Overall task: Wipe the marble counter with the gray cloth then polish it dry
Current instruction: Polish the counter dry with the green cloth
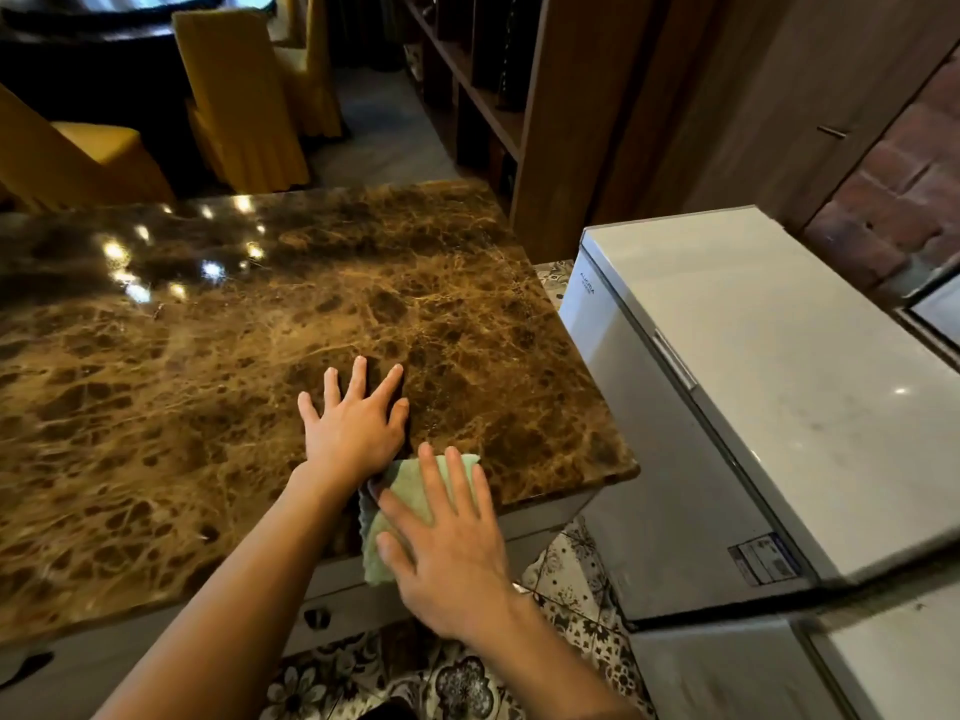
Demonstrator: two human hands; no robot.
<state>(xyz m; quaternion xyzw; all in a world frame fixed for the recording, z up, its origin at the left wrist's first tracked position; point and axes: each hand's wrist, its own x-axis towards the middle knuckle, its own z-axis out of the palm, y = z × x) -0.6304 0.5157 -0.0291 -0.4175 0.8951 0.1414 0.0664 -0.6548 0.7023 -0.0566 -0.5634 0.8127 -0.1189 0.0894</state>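
I see the glossy brown-and-gold veined marble worktop (260,366) filling the left and centre of the frame, w/ bright light spots reflected at its upper left. My left hand (353,423) lies flat on the stone just right of centre, palm down, fingers spread wide, holding nothing. My right hand (447,553) sits lower, centre-bottom, also flat w/ fingers splayed, pressing down on the pale grey-green fuzzy cloth (410,480). The cloth is at the worktop's near-right corner, partly on the marble and partly hanging over the near edge; its upper part shows between the two hands, and the left wrist is just beside it, maybe touching, can't tell. Right hand isn't gripping, only pressing on top.

Right side of frame: a white chest freezer w/ closed lid (779,356), close beside the worktop's right edge but apart. Bottom centre: patterned floral floor tiles (467,683). Upper left: yellow fabric-covered chairs (239,96). Upper centre: brown wooden shelving unit (483,70). Upper right: red brick wall (904,184).
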